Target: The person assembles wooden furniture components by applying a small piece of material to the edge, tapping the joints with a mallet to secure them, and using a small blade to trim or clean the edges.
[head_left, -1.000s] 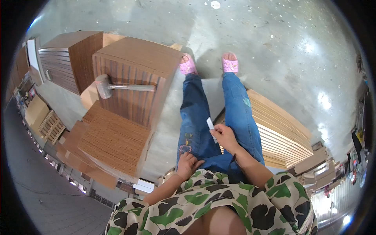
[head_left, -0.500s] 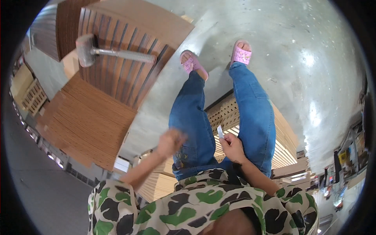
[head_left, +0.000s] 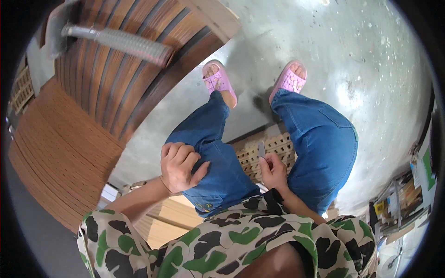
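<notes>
My left hand (head_left: 179,167) rests on my left thigh in blue jeans (head_left: 215,160), its fingers loosely bent over the denim and the thumb apart. Nothing shows in it. Between my knees, my right hand (head_left: 274,172) pinches a small flat grey strip (head_left: 261,149) between thumb and fingers. The strip points away from me; its exact kind does not show. Far left lies a mallet (head_left: 116,45) with a ribbed clear handle, on top of a stack of grooved brown boards (head_left: 125,69).
Another stack of brown boards (head_left: 60,148) stands at the left. Under me are pale stacked boards (head_left: 169,217) and a perforated tan piece (head_left: 252,160). Pink slippers (head_left: 219,82) are on my feet on the grey floor (head_left: 371,60). Shelving with goods (head_left: 398,204) stands at the right.
My left hand has come to rest on my thigh from a blurred position beside it. My knees are wider apart, and the mallet and boards appear larger and nearer. The strip stays in my right hand.
</notes>
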Demonstrator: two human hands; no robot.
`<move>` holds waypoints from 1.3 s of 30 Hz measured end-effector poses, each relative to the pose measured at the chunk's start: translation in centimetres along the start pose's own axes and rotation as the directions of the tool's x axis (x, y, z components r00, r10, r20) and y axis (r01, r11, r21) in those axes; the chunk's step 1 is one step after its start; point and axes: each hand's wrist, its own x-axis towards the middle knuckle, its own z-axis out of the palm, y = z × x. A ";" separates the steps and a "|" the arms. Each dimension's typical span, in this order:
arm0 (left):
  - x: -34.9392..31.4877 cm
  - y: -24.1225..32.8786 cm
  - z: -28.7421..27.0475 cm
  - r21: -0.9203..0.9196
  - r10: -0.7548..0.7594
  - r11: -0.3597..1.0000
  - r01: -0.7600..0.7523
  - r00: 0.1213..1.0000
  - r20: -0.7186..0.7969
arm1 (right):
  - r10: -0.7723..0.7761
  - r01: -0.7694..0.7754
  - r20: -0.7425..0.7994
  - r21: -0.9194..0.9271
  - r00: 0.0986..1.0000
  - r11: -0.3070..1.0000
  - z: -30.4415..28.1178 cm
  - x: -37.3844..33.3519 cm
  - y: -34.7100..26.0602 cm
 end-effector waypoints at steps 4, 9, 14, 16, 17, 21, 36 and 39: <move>-1.5 1.8 0.4 0.117 0.022 0.993 -0.001 0.984 -0.179 | -0.069 0.079 -0.082 0.135 0.994 0.988 0.0 1.8 1.0; -3.1 2.7 3.0 0.155 0.024 0.988 0.027 0.948 -0.319 | -0.273 0.284 -0.094 0.134 0.957 0.949 -0.4 1.1 2.1; -3.2 3.1 1.5 -0.090 -0.193 0.981 0.171 0.877 -0.439 | -0.374 0.371 -0.055 0.315 0.926 0.874 -1.5 -0.4 -0.6; -0.9 2.0 0.3 -0.239 -0.286 0.954 0.181 0.790 -0.543 | -0.463 0.458 -0.057 0.288 0.885 0.841 -2.0 -0.2 -2.6; 0.9 1.4 -1.3 -0.148 -0.198 0.980 0.136 0.776 -0.599 | -0.601 0.603 -0.086 0.222 0.795 0.766 -2.6 -0.2 -4.5; 6.7 -0.5 -7.3 0.230 0.078 0.968 0.099 0.754 -0.653 | -0.714 0.715 -0.091 0.198 0.694 0.670 -4.1 0.9 -13.0; 9.6 -5.3 -6.1 0.524 0.123 0.845 0.108 0.914 -0.387 | -0.222 0.289 -0.212 0.375 0.952 0.881 -1.9 30.1 -12.6; 9.9 -4.8 -6.1 0.497 0.079 0.857 0.133 0.920 -0.383 | -0.334 0.398 -0.257 0.261 0.907 0.880 -1.8 32.9 -13.0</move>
